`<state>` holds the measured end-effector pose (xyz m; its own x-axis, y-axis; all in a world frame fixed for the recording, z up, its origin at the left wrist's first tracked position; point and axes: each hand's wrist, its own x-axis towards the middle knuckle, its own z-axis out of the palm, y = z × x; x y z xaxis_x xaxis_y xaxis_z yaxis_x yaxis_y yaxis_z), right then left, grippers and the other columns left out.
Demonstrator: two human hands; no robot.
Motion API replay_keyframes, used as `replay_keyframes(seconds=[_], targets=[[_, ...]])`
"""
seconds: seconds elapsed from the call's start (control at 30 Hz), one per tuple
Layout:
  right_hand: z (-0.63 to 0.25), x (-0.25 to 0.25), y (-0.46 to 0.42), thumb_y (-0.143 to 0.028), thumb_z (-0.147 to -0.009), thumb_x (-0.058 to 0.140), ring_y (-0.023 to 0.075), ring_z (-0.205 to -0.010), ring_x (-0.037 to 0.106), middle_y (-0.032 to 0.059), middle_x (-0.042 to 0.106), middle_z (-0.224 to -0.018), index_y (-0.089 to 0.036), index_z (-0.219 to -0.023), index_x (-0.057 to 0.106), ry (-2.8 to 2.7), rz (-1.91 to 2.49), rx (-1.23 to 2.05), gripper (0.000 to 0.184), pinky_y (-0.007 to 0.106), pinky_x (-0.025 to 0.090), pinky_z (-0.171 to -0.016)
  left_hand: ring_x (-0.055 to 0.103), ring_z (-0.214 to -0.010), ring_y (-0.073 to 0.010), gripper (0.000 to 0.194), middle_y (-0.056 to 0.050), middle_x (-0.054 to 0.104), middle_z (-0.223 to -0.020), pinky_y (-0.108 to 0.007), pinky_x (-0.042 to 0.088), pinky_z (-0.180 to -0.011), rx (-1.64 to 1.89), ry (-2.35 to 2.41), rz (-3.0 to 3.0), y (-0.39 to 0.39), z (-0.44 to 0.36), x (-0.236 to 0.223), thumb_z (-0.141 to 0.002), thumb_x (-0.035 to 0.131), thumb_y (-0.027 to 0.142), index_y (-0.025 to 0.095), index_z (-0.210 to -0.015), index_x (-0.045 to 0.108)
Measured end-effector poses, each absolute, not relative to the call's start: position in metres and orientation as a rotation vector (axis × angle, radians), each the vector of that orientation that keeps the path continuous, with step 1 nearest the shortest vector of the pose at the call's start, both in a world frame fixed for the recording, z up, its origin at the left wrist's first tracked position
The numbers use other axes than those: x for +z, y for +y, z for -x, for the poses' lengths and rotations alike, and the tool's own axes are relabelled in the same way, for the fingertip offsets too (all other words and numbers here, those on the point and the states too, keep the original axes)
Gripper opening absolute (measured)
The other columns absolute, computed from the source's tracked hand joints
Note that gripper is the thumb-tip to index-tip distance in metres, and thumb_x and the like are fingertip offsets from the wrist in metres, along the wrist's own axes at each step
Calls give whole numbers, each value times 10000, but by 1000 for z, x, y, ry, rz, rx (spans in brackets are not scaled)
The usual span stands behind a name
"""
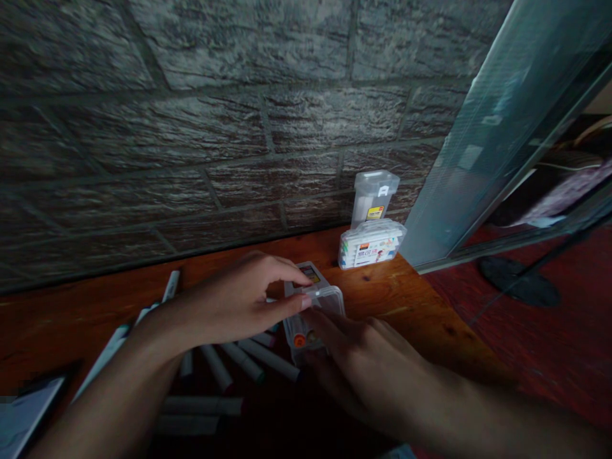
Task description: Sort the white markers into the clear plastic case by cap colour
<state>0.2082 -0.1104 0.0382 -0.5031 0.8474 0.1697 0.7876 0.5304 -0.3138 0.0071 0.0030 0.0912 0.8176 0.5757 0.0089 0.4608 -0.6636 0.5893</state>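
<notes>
A clear plastic marker case (292,322) lies on the wooden table between my hands. Inside its near end show an orange marker end (299,340) and a brownish one beside it. My left hand (248,296) reaches over from the left, its thumb and index finger closed on the case near the lid edge. From the near right, my right hand (368,363) wraps its fingers about the case's near right side, with the index fingertip close to the left thumb. Its lower fingers are in shadow, partly hidden. Several loose white markers (241,361) lie fanned out under and beside my left forearm.
A packed marker case (373,245) and a tall clear container (375,197) stand by the wall at the table's right corner. A brick-patterned wall (215,127) closes off the back. A tablet-like screen (31,408) lies at the lower left. A black round base (519,280) rests on the red floor.
</notes>
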Motion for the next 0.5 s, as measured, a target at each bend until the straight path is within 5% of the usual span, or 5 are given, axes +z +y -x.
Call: replay_keyframes(seconds=[0.33, 0.5], targets=[[-214, 36, -122, -167, -989, 528, 223, -877, 748, 163, 678, -1341, -89, -1364, 606, -2454, 1209, 239, 391, 334, 624, -638, 695, -1111, -190, 295, 7, 754, -1221, -261, 525, -922, 225, 774, -2400, 2, -7, 91, -1011, 606, 427, 289, -1212, 773], [-238, 45, -133, -148, -978, 534, 161, -666, 706, 70, 767, -991, -176, -1184, 669, -2316, 1101, 209, 248, 281, 576, -556, 701, -1108, -183, 310, 13, 758, -1210, -259, 532, -934, 217, 777, -2386, 3, -8, 91, -1018, 599, 447, 291, -1230, 763]])
